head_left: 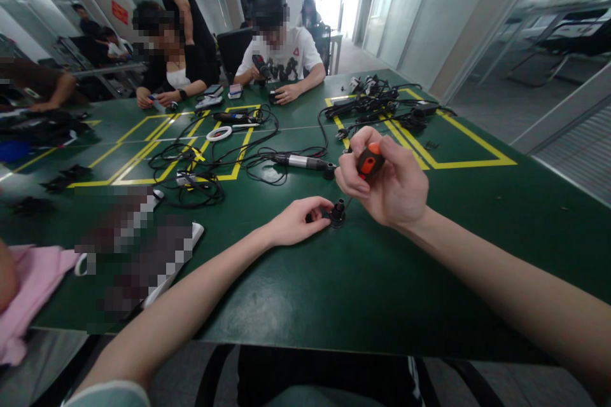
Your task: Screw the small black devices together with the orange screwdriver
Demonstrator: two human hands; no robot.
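My left hand (298,221) rests on the green table with thumb and fingers closed around the near side of a small black cylindrical part (338,211). The part stands upright, with a narrow round top and a wider base. Above and to the right of it, my right hand (401,187) grips a screwdriver (371,160) by its black and orange handle. Its thin shaft slants down toward the black part; the tip is too small to make out, so I cannot tell whether it touches.
Beyond my hands lies a silver and black cylindrical tool (300,161) with a cable. Black cables (367,105) are heaped at the far right, near yellow tape outlines. Blurred-out phones or tablets (157,261) lie at the left. Across the table sit co-workers, one holding a dark tool (260,67).
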